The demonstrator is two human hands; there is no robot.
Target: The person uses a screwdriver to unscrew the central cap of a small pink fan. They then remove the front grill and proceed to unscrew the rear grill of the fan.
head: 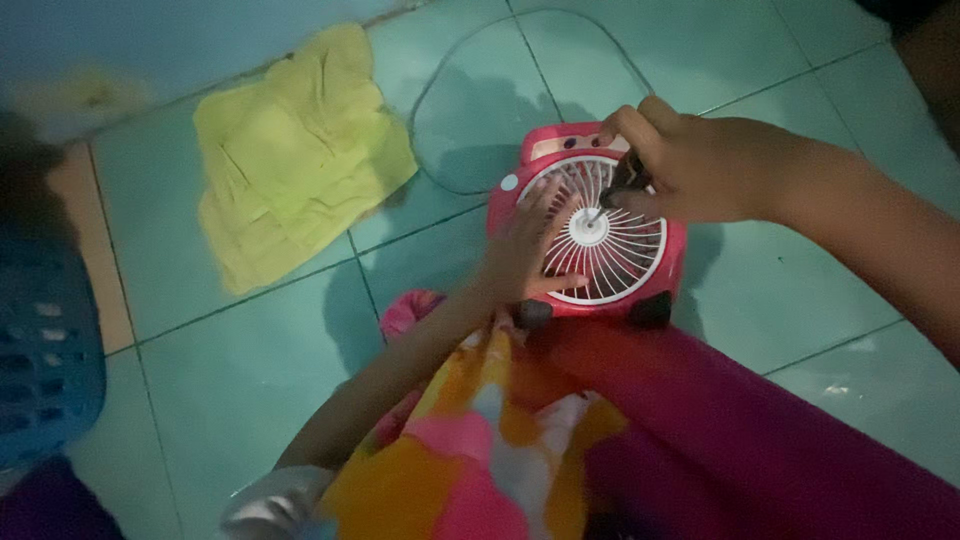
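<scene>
I am steadying the pink fan [640, 290] with my open left hand [520, 255] while my right hand [690, 165], nearer its hub, is gripping a dark screwdriver [622, 185].

Dim, bluish light falls here; my arms throw soft shadows onto the tiled floor [250, 400], and the edges look dark and blurred.
</scene>
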